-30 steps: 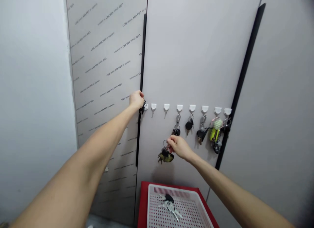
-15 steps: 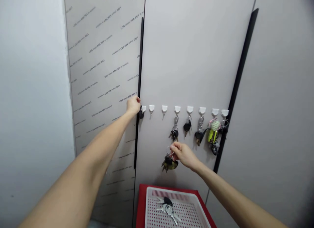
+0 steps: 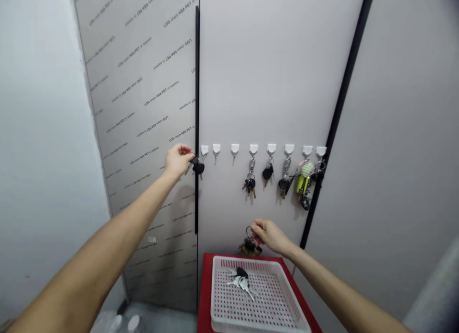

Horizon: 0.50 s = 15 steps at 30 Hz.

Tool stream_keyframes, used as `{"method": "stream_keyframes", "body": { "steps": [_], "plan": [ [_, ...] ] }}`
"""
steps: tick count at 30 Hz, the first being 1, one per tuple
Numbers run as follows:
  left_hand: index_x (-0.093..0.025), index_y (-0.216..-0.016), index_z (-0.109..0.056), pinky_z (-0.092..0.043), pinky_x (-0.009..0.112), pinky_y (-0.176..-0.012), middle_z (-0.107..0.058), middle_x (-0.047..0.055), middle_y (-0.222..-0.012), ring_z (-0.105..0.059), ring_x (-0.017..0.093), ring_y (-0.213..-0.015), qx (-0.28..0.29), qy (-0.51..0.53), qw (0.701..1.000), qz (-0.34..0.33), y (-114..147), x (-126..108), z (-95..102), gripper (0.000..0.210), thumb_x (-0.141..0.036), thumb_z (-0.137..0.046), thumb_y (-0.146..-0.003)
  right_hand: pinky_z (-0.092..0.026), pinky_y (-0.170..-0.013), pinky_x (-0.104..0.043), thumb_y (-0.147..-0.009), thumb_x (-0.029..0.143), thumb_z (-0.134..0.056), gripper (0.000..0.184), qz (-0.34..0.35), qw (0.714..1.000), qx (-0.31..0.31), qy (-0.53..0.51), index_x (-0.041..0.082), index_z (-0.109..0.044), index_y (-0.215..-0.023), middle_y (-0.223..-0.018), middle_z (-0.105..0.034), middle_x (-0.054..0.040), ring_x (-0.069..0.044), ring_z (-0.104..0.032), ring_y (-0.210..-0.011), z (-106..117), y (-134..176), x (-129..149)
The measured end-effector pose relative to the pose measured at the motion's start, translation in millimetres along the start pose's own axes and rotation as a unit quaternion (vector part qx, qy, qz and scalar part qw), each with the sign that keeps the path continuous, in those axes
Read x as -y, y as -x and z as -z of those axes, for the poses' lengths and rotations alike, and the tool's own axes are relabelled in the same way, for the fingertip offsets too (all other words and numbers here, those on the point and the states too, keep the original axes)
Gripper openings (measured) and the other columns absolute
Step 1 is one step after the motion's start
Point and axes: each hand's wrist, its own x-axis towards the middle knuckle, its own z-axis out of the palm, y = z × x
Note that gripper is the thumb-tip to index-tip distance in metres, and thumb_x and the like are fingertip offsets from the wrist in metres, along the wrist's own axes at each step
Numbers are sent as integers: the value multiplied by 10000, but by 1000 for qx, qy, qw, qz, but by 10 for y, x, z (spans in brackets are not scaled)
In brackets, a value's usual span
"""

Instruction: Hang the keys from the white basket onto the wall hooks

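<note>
Versus previous frame: left hand (image 3: 177,161) is farther left of the end hook (image 3: 204,150), its fingertips pinching black keys (image 3: 198,166); right hand (image 3: 269,236) is lower. Right hand grips the key bunch (image 3: 250,248) by its top; bunch hangs below-left of the fingertips, near the basket's (image 3: 274,299) far edge. Loose keys (image 3: 244,284) lie toward its far-left corner. Basket sits on red bench (image 3: 205,295), before a pale panel (image 3: 265,75).

The left hand (image 3: 180,161) is pinching beside the left edge of the panel (image 3: 268,84); the right hand (image 3: 270,235), seemingly pinching too, is reaching lower.
</note>
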Motion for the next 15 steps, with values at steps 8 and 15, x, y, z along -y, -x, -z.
{"method": "stream_keyframes", "body": {
  "steps": [8, 15],
  "plan": [
    [-132, -576, -439, -380, 203, -559, -503, -31, -542, -477, 70, -525, 170, 64, 964, 194, 1450, 751, -268, 118, -82, -480, -477, -291, -437, -165, -671, 215, -295, 213, -42, 990, -11, 135, 134, -467, -575, -502, -530, -15, -68, -450, -436, -393, 229, -394],
    [-140, -579, -462, -342, 188, -547, -473, -32, -535, -443, 76, -537, 303, -98, 933, 165, 2183, 1131, -523, 135, -47, -385, -517, -260, -469, -174, -640, 208, -359, 206, -16, 973, -20, 228, 142, -540, -570, -571, -563, -24, -77, -443, -510, -607, 439, -417]
  ]
}}
